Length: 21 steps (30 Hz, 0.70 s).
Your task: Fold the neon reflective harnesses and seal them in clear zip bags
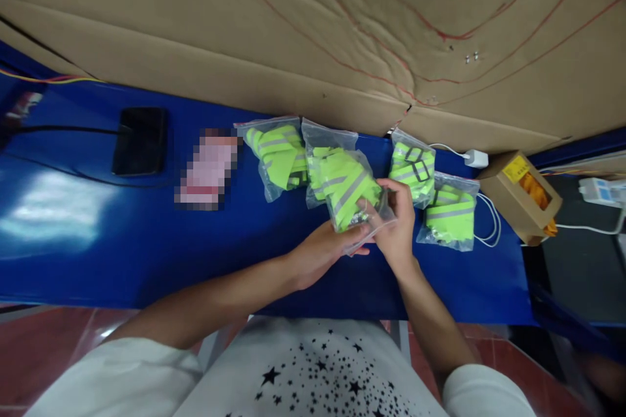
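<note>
Between my hands is a clear zip bag (349, 192) with a folded neon-yellow reflective strap or vest inside, tilted with its zip edge toward me. My left hand (337, 241) grips it from below and the left, thumb along the near edge. At the bag's right side, my right hand (398, 225) is closed on it, with a finger at the opening; whether the fingertip is inside I cannot tell. Similar bags lie around it: a left bag (276, 159), one partly hidden behind the held bag (317, 156), and to the right a bag with dark buckles (413, 166) and another bag (450, 212).
On the blue table (220, 260) at left lie a black device (140, 141) with a cable and a pixelated pink item (208, 172). At right are a white charger (476, 158), a coiled white cable (493, 221) and a cardboard box (518, 195). A cardboard-covered panel (195, 26) stands behind.
</note>
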Each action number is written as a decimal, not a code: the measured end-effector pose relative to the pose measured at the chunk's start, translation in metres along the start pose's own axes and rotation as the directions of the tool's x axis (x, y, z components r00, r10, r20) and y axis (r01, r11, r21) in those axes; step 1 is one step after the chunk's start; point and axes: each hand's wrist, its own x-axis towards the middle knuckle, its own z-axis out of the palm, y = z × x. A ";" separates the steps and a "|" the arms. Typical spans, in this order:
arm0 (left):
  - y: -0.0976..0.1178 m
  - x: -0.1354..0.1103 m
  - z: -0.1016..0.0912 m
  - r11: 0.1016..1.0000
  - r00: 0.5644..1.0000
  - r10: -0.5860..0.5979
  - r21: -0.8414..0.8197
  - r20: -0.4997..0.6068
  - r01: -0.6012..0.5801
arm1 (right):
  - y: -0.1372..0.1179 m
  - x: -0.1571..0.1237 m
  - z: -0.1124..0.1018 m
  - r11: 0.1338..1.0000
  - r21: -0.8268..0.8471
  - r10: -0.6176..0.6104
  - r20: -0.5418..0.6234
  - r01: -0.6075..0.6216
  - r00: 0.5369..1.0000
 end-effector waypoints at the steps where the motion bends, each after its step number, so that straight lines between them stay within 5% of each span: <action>1: 0.003 -0.004 0.001 0.999 1.000 0.006 0.034 0.011 -0.006 | -0.004 0.000 -0.006 1.000 0.008 -0.015 0.016 0.015 1.000; 5: 0.028 -0.039 -0.007 0.914 0.956 0.005 0.388 0.293 -0.123 | -0.025 -0.006 -0.040 0.997 0.070 -0.039 0.140 0.029 0.989; 7: 0.038 -0.059 -0.014 0.694 0.897 0.137 0.605 0.421 -0.390 | -0.034 -0.013 -0.053 0.975 0.191 0.094 0.125 -0.117 0.988; 8: 0.039 -0.065 -0.018 0.497 0.842 0.350 0.681 0.410 -0.538 | -0.039 -0.016 -0.057 0.940 0.276 0.168 0.143 -0.202 0.975; 10: 0.038 -0.067 -0.022 0.059 0.579 0.692 0.765 0.431 -0.641 | -0.047 -0.022 -0.061 0.846 0.419 0.238 0.259 -0.331 0.936; 11: 0.036 -0.064 -0.023 -0.058 0.490 0.748 0.779 0.448 -0.624 | -0.051 -0.023 -0.062 0.811 0.453 0.227 0.340 -0.370 0.913; 12: 0.033 -0.058 -0.023 -0.075 0.481 0.753 0.785 0.449 -0.615 | -0.054 -0.023 -0.063 0.794 0.462 0.198 0.418 -0.395 0.887; 13: 0.031 -0.052 -0.023 0.003 0.540 0.725 0.783 0.427 -0.622 | -0.057 -0.021 -0.066 0.795 0.448 0.154 0.502 -0.409 0.851; 15: 0.028 -0.038 -0.023 0.354 0.726 0.614 0.714 0.310 -0.604 | -0.057 -0.014 -0.072 0.838 0.375 0.052 0.667 -0.396 0.744; 17: 0.027 -0.027 -0.026 0.692 0.866 0.453 0.529 0.212 -0.492 | -0.050 -0.004 -0.079 0.902 0.299 -0.015 0.742 -0.310 0.670; 19: 0.027 -0.019 -0.032 0.860 0.936 0.325 0.370 0.135 -0.352 | -0.037 0.004 -0.080 0.954 0.239 -0.052 0.724 -0.179 0.688; 21: 0.025 -0.012 -0.039 0.911 0.966 0.253 0.322 0.059 -0.259 | -0.023 0.009 -0.074 0.979 0.196 -0.098 0.708 -0.061 0.700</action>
